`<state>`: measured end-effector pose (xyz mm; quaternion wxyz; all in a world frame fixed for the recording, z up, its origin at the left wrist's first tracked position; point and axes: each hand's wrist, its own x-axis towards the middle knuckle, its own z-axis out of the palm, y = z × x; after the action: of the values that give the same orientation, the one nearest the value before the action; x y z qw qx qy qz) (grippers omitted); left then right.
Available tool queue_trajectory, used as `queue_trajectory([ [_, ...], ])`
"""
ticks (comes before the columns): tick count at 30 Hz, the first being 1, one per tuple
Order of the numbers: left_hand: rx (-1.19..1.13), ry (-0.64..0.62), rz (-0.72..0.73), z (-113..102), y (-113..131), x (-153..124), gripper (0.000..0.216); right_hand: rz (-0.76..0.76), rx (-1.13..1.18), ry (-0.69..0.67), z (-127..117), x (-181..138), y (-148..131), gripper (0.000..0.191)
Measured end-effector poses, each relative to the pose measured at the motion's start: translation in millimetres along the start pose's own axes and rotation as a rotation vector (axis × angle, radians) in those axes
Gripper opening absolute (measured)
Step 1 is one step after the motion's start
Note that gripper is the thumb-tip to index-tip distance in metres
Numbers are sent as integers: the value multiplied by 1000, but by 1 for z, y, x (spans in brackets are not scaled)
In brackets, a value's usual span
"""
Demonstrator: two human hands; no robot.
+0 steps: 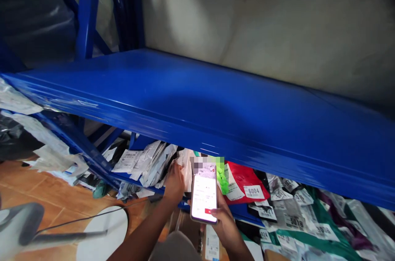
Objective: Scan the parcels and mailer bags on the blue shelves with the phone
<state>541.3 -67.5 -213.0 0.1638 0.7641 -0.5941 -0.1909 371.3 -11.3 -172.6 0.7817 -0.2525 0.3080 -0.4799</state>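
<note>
My right hand (226,222) holds a smartphone (203,197) upright with its lit white screen facing me. My left hand (174,182) reaches into the lower shelf and rests on a row of white and grey mail parcels (148,162) standing on edge; its fingers are curled among them and partly hidden. A red parcel (247,182) labelled 6004 lies just right of the phone. A green parcel (221,174) sits behind the phone.
A wide blue metal shelf board (216,108) spans the view above the parcels. More numbered parcels (296,220) pile at the lower right. A blue rack upright (86,10) stands at the upper left. Tiled floor (37,187) and a grey stand (27,224) are at the left.
</note>
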Motion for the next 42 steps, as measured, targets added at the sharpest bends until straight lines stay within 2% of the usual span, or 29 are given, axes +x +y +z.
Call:
queue_trajectory([
  [5, 107, -92, -147, -23, -9, 4, 35, 8, 39, 50, -8, -9, -2, 107],
  [7, 160, -81, -102, -30, -4, -5, 36, 26, 60, 55, -10, -12, 0, 111],
  [10, 271, 39, 36, -39, 5, -22, 38, 63, 94, 44, -11, -18, 4, 110],
  [13, 410, 94, 30, -46, 10, -29, 41, 85, 100, 56, -12, -23, 6, 102],
  [18, 450, -91, -111, -57, 13, -15, 41, 77, 93, 47, -16, -26, 7, 95],
  [21, 448, -144, -181, -61, 17, -3, 45, 80, 100, 47, -20, -26, 10, 92],
  [23, 457, -179, -219, -61, 21, 3, 37, 68, 120, 72, -21, -25, 12, 95],
  [26, 470, -191, -224, -60, 26, 7, 32, 83, 122, 75, -21, -24, 14, 103],
  [31, 433, -86, -100, -56, 35, 4, 39, 111, 136, -18, -22, -26, 12, 102],
  [34, 384, -42, -42, -45, 35, 1, 43, 126, 129, -19, -22, -26, 10, 100],
  [37, 221, 55, -48, -24, 23, 0, 55, 133, 134, 35, -17, -26, 9, 101],
  [40, 17, 200, 51, -1, 3, 0, 43, 137, 171, 35, -8, -24, 7, 101],
  [42, -83, 254, 137, 8, -6, -2, 39, 135, 169, 12, -4, -21, 8, 100],
])
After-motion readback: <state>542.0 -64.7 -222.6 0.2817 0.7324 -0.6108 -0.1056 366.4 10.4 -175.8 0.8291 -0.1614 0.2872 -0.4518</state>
